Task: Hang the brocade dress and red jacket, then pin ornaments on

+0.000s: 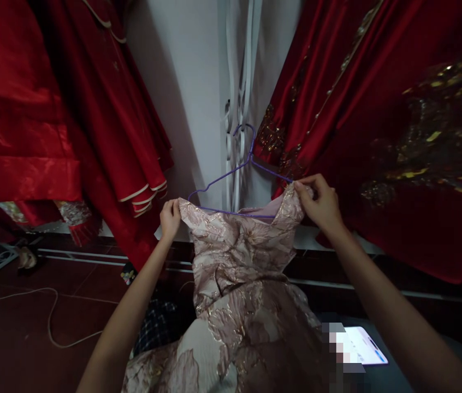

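Observation:
A pale pink dress with a shiny gold floral pattern spreads out in front of me, its skirt reaching down toward my lap. My left hand pinches the left shoulder strap. At the opposite shoulder, my right hand grips the fabric between thumb and fingers. A purple wire hanger sits inside the neckline, its hook pointing up in front of the white rack or wall fittings. The hanger's right end runs under the strap near my right fingers. Whether the hook touches anything behind it, I cannot tell.
Red garments hang on the left, and a red gown with gold sequins hangs on the right. A lit phone lies at lower right. Along the dark red floor runs a white cable; shoes stand by a low rail.

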`<state>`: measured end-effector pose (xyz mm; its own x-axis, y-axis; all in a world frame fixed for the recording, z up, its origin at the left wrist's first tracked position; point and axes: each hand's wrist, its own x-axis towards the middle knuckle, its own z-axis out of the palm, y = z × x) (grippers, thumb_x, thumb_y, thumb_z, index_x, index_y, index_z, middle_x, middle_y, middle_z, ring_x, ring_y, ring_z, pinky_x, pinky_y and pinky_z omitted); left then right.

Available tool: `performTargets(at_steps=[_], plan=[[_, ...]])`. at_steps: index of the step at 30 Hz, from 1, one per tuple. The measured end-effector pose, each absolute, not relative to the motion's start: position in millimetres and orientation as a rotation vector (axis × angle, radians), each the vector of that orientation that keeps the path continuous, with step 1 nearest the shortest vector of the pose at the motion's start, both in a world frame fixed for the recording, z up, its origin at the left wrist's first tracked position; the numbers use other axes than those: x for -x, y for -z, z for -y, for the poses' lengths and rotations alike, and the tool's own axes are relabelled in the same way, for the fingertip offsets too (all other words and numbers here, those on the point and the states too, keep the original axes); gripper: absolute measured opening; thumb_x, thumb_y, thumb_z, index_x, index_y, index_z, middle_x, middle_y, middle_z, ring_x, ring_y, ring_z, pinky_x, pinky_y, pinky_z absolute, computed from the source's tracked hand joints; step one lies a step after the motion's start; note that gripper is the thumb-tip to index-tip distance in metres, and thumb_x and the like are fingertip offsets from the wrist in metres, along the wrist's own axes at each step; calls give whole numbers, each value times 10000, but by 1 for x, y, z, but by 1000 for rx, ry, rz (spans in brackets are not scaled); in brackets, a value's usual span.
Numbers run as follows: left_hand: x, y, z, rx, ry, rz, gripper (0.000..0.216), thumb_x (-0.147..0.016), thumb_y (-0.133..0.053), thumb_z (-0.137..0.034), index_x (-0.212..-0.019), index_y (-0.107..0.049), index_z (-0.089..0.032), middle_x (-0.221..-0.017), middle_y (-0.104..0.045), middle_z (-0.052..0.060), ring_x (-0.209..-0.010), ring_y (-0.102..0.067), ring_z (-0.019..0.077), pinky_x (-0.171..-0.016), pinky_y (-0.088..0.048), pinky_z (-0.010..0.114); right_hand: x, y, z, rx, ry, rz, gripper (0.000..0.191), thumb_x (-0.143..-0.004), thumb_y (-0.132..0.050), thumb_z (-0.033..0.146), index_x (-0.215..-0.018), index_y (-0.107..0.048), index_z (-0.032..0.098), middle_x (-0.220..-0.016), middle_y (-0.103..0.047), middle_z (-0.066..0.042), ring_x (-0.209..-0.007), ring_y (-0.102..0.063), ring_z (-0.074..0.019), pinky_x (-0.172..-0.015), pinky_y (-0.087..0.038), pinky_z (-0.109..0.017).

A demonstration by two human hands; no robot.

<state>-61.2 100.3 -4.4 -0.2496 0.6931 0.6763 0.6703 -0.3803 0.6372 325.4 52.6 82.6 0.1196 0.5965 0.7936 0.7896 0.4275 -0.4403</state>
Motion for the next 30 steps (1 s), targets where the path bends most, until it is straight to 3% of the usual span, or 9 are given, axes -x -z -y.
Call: performTargets(at_steps=[6,18,30], plan=[[63,23,-106,-1799,-1745,-1778,347,-886,-352,-402,-937,-611,-176,-938,-643,81,-888,-589,182,-825,-441,296,-325,-82,-55,1248,180,1563,206,-829,-504,400,-850,-563,204,-734,-632,-23,-619,-546,-130,-582,-375,-223],[73,18,-107,-1891,-1665,-1748,347,-875,-373,-408,-911,-625,-173,-908,-649,80,-859,-593,186,-799,-442,294,-327,-82,-55,1281,203,1567,240,-836,-493,433,-890,-568,212,-813,-647,-19,-708,-582,-145,-708,-401,-270],[83,16,-110,-1989,-1645,-1691,345,-870,-388,-406,-917,-642,-177,-893,-656,73,-854,-585,187,-804,-437,302,-324,-83,-55,1264,166,1556,213,-825,-507,414,-852,-565,211,-790,-654,-36,-699,-577,-150,-661,-404,-249]])
